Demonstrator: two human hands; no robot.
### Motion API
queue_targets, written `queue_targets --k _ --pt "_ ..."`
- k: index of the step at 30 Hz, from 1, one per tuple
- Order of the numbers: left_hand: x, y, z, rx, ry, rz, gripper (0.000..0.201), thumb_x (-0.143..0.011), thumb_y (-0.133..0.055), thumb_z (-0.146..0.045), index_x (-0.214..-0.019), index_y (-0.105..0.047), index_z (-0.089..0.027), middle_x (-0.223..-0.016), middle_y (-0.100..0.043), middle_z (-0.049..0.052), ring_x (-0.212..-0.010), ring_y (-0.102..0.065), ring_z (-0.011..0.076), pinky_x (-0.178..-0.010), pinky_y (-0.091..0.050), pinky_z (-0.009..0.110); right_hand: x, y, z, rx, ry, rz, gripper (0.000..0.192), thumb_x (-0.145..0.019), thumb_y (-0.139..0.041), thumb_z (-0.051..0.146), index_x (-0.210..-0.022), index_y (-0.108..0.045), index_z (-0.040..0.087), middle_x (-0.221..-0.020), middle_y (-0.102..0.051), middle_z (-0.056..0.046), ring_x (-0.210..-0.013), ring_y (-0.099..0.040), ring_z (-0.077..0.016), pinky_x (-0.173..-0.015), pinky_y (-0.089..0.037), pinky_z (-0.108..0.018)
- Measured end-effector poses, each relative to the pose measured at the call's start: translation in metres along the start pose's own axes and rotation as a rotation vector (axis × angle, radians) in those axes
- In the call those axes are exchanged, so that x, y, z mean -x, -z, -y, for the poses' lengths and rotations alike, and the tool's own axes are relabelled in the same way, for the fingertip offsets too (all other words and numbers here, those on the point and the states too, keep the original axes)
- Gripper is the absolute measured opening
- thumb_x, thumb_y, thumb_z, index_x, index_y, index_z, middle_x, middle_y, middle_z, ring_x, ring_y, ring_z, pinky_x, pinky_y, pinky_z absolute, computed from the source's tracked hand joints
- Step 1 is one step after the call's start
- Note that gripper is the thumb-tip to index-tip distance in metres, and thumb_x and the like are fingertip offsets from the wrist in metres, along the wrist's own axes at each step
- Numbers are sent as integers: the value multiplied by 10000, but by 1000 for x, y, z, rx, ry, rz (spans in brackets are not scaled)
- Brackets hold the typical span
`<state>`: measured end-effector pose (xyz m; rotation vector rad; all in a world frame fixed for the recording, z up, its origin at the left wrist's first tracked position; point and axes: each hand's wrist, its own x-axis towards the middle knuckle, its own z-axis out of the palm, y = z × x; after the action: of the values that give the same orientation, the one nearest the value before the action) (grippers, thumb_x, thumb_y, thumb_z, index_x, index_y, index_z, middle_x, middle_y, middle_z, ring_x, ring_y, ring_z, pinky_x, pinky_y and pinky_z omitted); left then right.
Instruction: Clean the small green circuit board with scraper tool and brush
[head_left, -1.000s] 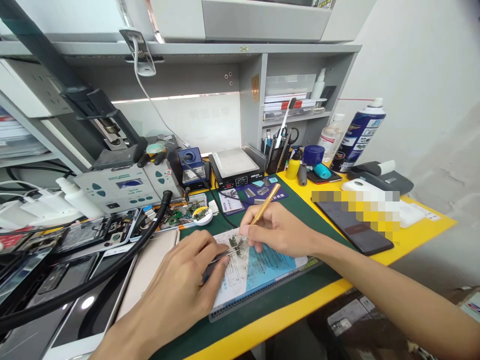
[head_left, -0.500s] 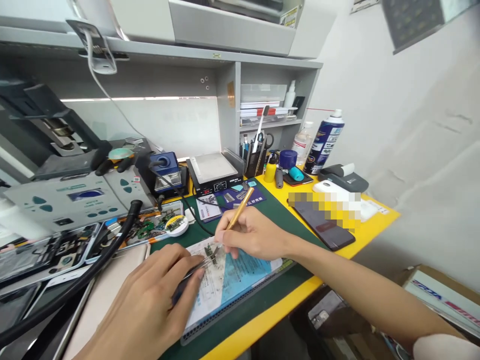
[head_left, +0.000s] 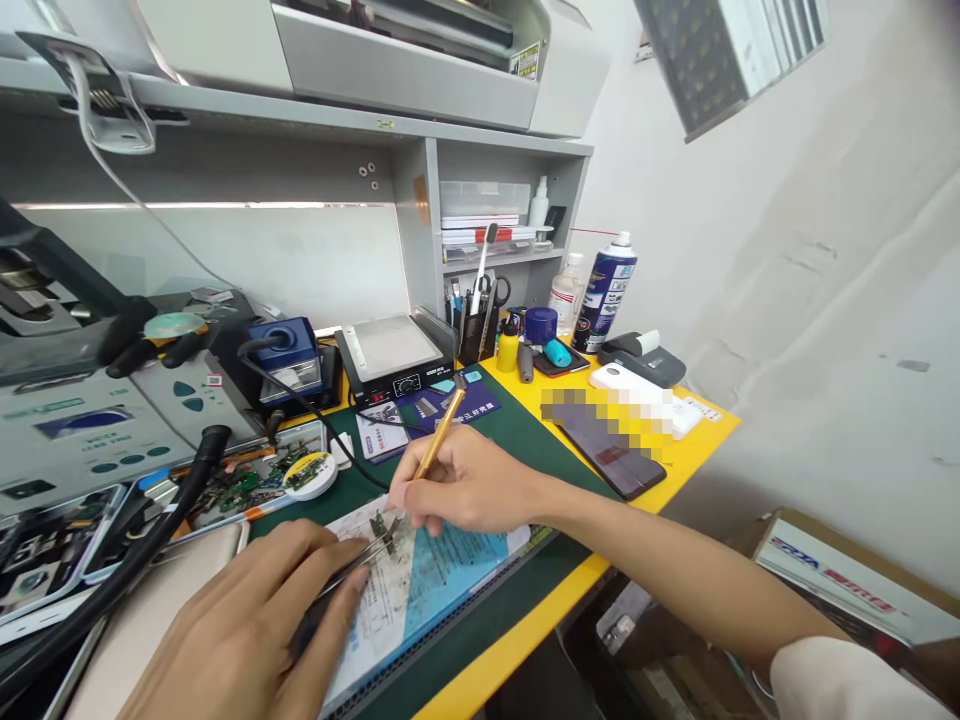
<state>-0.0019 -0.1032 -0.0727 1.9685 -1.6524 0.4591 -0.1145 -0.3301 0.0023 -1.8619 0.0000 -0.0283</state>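
Observation:
My left hand (head_left: 247,610) is closed round a pair of tweezers (head_left: 346,570), dark at the grip and bare metal at the tips. Those tips reach a small green circuit board (head_left: 381,528), which lies on a stained white and blue printed pad (head_left: 450,565). From the right, my right hand (head_left: 469,480) grips a slim gold-handled tool (head_left: 442,430) like a pen, slanted with its upper end away from me. Its working tip is down by the board, partly hidden by my fingers, so its kind cannot be made out.
Left of the pad are a black hose (head_left: 199,480), a tray of board scraps (head_left: 255,485) and a round white tin (head_left: 311,475). A hot plate (head_left: 390,355) stands behind. A phone (head_left: 615,455) lies right, near a spray can (head_left: 606,290) on the yellow edge.
My view has turned to the right, so everything sits further left in the picture. Both hands keep their hold and stay at the circuit board.

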Motion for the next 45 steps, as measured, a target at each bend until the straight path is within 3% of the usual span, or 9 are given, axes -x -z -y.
queue_targets --k 11,45 --pt "-3 2 -1 -7 -36 32 219 -1034 -518 -375 -1192 -619 -261 -1053 -660 36 -910 -657 194 -815 -474 324 0 0 1 13 10 -13 126 -860 -605 230 -781 -659 147 -667 -629 26 -547 -594 -79 -523 -507 -185" --pt "-2 4 -3 -14 -40 39 211 -1040 -515 -350 -1207 -604 -258 -1063 -655 43 -923 -647 199 -828 -460 357 0 -1 3 -49 -49 -33 293 -813 -769 411 -773 -629 157 -636 -640 20 -539 -583 -91 -519 -497 -194"
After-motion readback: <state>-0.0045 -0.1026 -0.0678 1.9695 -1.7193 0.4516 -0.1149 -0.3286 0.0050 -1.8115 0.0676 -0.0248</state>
